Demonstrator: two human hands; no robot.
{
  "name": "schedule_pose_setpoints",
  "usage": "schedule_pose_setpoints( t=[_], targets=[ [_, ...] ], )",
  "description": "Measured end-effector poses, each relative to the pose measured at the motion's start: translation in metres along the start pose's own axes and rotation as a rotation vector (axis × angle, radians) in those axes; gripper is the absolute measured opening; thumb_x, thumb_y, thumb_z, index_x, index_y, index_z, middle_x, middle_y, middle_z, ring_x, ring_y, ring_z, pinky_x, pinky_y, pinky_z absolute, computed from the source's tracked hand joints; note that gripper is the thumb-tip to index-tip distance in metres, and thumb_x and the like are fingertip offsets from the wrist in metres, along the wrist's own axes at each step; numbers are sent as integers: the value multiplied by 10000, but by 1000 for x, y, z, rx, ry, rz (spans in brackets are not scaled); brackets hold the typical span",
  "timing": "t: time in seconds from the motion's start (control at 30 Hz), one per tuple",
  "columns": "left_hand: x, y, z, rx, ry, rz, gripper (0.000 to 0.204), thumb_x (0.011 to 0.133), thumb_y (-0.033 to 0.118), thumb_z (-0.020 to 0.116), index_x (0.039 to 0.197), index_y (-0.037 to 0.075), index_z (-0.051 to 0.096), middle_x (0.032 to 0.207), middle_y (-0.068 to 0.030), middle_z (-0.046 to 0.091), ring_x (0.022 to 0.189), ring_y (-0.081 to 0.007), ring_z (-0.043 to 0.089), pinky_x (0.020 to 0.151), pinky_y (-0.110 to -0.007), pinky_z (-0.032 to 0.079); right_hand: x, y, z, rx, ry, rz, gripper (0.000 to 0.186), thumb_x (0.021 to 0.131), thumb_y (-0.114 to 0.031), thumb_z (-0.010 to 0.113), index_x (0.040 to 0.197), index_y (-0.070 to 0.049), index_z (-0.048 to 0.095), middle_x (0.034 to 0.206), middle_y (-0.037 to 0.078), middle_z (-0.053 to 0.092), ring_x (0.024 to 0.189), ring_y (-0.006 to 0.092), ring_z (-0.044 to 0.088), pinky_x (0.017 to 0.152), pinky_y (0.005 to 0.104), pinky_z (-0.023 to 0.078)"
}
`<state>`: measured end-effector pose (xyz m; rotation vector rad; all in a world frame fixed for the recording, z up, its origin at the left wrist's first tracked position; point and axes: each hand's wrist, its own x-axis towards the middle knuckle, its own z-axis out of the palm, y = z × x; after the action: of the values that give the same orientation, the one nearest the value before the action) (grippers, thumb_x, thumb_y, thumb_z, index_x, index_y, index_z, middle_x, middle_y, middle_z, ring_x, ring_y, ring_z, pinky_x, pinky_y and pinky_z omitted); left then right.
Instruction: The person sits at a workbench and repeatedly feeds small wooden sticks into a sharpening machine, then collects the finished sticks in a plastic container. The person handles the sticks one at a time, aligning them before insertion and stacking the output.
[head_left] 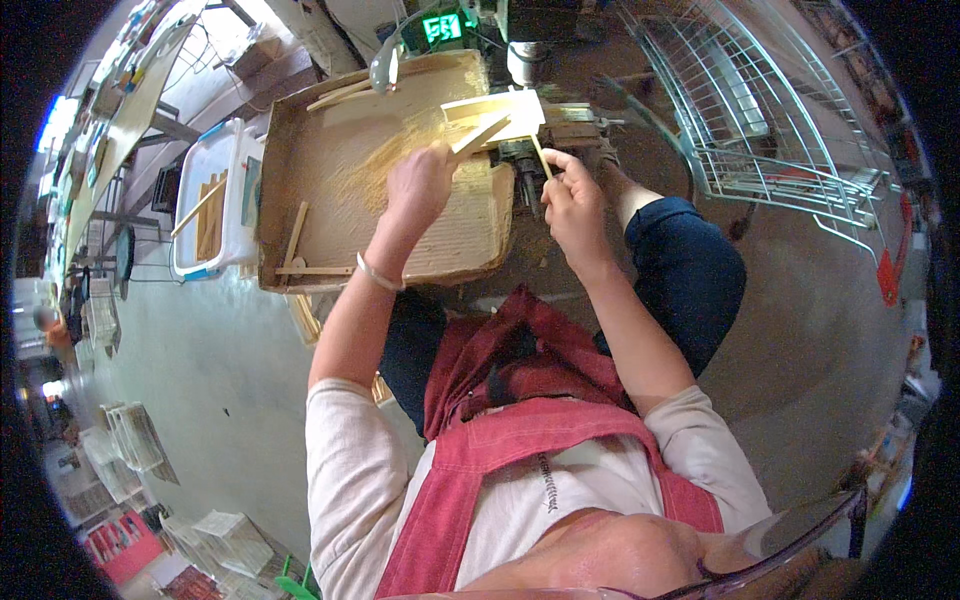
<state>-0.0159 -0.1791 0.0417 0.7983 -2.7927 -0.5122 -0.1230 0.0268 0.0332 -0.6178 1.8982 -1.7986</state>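
My left hand is closed on a flat wooden strip, whose far end lies over a small, brightly lit pale work rest. Between the fingers of my right hand is a thin wooden stick, standing nearly upright beside the rest's right corner. Glare washes out the surface where the strip and the rest meet, so I cannot tell whether they touch. Below the rest a dark machine part shows between my hands.
A shallow cardboard box with sawdust and a few wood strips spreads under my left forearm. A lamp hangs over its far edge. Left of it stands a clear plastic bin with wooden pieces. Wire racks stand at the right.
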Motion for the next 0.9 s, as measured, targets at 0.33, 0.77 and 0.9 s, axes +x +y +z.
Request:
schedule_pose_setpoints(
  t=[0.33,0.77,0.9],
  targets=[
    [71,-2,37,131,102,129,216,905,244,695,1001,51,681,1037,-184,685,985,-390,667,836,-497,548,13,25,-12,-53,-21,8,330,986,20,498,1287,-24,627,730,-1,552,623,71,494,557,282,428],
    [116,32,41,322,229,293,461,724,460,853,955,91,704,1000,-122,664,965,-303,626,764,-458,507,23,34,-11,-4,-6,42,349,997,-5,501,1314,-43,641,772,-5,588,616,52,496,545,252,408],
    [127,43,34,264,53,124,390,733,411,850,909,92,712,991,-117,662,955,-305,627,770,-451,505,17,34,-14,9,-20,67,351,1011,-23,495,1332,-58,634,777,-18,572,583,36,469,509,225,381]
  ],
)
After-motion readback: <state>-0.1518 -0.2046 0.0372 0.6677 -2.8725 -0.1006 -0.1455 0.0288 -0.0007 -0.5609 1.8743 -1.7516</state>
